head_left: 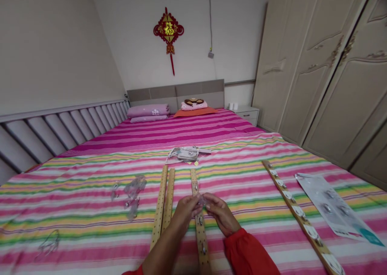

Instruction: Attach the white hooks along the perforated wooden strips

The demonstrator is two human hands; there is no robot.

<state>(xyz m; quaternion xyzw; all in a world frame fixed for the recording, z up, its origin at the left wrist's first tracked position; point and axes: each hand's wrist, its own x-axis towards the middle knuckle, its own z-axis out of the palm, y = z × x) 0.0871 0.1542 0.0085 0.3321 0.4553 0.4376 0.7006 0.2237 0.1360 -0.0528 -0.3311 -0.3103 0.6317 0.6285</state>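
My left hand and my right hand meet over a wooden strip with holes that lies on the striped bedspread. The fingers of both hands are pinched together on a small clear piece just above the strip. A few small metal-and-clear hooks are fixed along that strip. Two more wooden strips lie side by side just left of my left hand.
A fourth wooden strip carrying several clear hooks lies at the right, beside a printed backing sheet. Loose clear hooks are scattered at the left, and opened packaging lies further up the bed. Pillows, a nightstand and wardrobe doors are beyond.
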